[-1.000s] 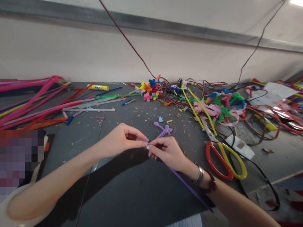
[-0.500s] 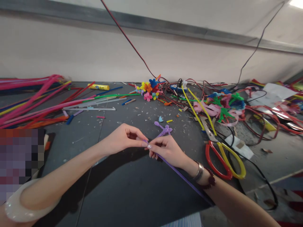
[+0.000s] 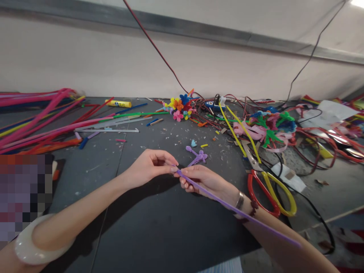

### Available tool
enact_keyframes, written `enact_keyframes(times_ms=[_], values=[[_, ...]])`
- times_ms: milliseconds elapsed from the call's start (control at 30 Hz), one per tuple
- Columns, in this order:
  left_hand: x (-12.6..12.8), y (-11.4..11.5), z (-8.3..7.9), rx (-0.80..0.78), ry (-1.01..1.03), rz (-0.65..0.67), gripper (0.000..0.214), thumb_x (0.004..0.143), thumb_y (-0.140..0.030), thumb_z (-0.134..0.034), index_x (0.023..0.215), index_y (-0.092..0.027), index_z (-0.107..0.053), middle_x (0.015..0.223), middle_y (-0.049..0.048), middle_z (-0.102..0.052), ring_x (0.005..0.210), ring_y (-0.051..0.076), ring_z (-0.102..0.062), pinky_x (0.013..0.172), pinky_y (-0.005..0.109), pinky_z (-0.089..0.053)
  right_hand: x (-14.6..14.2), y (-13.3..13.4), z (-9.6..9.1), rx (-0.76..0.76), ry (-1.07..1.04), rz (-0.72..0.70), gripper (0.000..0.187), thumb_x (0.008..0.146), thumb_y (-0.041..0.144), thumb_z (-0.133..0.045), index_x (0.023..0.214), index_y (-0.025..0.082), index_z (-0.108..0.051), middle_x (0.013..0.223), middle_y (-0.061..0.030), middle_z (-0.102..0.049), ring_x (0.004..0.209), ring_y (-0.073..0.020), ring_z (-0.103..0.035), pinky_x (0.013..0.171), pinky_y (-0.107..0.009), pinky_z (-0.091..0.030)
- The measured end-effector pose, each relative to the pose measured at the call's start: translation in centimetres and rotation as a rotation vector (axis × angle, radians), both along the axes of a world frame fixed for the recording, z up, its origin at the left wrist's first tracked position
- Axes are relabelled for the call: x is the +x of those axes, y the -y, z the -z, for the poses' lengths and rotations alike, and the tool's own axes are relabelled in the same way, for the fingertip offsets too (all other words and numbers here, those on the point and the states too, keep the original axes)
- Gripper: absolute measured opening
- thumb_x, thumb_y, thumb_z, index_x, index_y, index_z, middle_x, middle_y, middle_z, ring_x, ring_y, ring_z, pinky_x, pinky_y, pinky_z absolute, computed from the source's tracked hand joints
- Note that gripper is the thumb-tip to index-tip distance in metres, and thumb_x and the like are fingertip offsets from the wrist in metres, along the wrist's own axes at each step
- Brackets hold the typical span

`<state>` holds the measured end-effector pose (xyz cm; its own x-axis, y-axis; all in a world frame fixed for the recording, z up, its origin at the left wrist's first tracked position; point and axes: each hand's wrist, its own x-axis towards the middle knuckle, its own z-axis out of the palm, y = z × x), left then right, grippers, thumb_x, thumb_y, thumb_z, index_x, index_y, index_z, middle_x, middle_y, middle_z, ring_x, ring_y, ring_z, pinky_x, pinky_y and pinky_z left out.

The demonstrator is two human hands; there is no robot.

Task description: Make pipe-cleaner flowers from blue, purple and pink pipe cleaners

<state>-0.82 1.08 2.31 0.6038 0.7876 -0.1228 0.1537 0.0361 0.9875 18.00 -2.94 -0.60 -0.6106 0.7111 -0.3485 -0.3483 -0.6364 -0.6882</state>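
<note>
Over the table [image 3: 159, 235], left hand [image 3: 149, 167] and right hand [image 3: 206, 182] pinch a purple pipe-cleaner [image 3: 227, 203], seemingly.

This is a handicraft workshop: a dark work table [image 3: 170, 231] is strewn with long chenille stems [image 3: 34, 123], finished pipe-cleaner flowers [image 3: 178, 108] and small cut scraps [image 3: 170, 142] (plenty of them, ground in like sawdust). Red-and-yellow-handled scissors [image 3: 249, 185] and tangled electrical cables [image 3: 313, 140] lie about too, against a plain white wall [image 3: 85, 64].
</note>
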Motion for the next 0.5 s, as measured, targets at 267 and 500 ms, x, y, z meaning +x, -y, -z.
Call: enact_keyframes(times_ms=[267,500], values=[[0.04,0.51,-0.13,0.102,-0.017,-0.02,0.013,0.071,-0.026,-0.066,0.074,-0.013,-0.063,0.068,0.0017,-0.065,0.063,0.011,-0.06,0.06,0.021,-0.046,-0.2,0.39,-0.07,-0.084,-0.141,-0.015,0.015,0.078,0.022,-0.059,0.081,0.007,-0.064,0.061,-0.0002,-0.059,0.053,-0.0038,-0.055,0.05,-0.011,-0.044],[0.25,0.95,-0.76,0.133,-0.055,-0.042,0.013,0.071,-0.027,-0.065,0.074,-0.014,-0.062,0.067,0.0009,-0.063,0.061,0.011,-0.057,0.058,0.02,-0.045,-0.6,0.63,-0.54,0.073,0.02,0.05,0.017,0.075,0.027,-0.062,0.073,0.011,-0.064,0.055,0.0013,-0.059,0.047,-0.0041,-0.052,0.047,-0.014,-0.041]])
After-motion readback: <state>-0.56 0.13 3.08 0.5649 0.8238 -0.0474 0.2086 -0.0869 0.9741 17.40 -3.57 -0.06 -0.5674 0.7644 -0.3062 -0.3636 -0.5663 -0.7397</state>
